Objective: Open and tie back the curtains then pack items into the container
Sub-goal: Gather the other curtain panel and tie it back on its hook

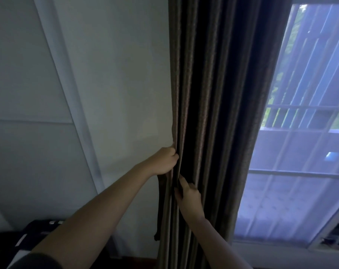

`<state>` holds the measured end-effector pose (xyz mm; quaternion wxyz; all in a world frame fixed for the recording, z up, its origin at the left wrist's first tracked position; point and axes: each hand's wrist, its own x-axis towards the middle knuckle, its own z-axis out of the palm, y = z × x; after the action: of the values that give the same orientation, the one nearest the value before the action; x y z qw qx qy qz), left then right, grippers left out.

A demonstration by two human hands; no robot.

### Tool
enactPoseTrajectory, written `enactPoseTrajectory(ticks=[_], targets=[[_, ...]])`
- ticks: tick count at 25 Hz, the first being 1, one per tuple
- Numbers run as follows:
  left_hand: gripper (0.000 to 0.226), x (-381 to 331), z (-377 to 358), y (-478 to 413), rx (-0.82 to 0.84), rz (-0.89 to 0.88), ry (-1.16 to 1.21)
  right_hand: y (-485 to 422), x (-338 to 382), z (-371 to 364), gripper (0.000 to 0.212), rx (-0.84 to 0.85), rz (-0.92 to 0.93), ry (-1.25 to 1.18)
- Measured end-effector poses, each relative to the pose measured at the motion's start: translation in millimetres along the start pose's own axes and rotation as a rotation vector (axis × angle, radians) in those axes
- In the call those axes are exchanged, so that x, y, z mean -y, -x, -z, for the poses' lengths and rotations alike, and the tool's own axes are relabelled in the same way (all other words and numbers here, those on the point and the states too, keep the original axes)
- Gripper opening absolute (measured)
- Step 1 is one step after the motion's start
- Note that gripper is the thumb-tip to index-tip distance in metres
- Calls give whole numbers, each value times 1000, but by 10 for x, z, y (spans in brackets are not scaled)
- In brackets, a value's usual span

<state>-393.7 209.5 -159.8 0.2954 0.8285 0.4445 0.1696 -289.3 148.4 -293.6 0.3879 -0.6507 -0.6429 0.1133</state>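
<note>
- Curtain (pixel 213 94): dark, gathered into one bundle at centre frame, long axis top to bottom, between wall (pixel 106 74) at left and window (pixel 310 94) at right.
- Tie-back strap (pixel 160 206): narrow dark strip hanging from under the left hand (pixel 164 162), along the bundle's left edge.
- Left hand: the upper one, fingers (pixel 174 155) curled round that edge.
- Right hand (pixel 191 197): just below, fingers (pixel 181 181) pinching a front fold.
- Judgement: the strap must pass rightward round the bundle; the left hand is nearer.
</note>
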Motion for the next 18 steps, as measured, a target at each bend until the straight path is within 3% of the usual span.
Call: enactPoseTrajectory(ticks=[4,6,10,12,13,17,18], targets=[[23,-22,8,4,49,75,132,-2,6,26,48,5,27,-27],[28,-113,41,29,71,36,146,-5,3,47,49,18,21,-23],[40,-249,65,8,-153,-79,4,5,-22,48,52,35,30,-14],[52,-292,71,8,-182,-76,-77,62,-23,58,56,74,52,-37],[52,-303,74,16,-165,-79,-122,92,-24,70,58,45,67,-47],[46,-202,72,62,-145,-45,-171,-43,-1,224,52,-470,66,-114],[43,-168,68,73,-159,-26,-148,-153,43,302,54,-511,55,-142]])
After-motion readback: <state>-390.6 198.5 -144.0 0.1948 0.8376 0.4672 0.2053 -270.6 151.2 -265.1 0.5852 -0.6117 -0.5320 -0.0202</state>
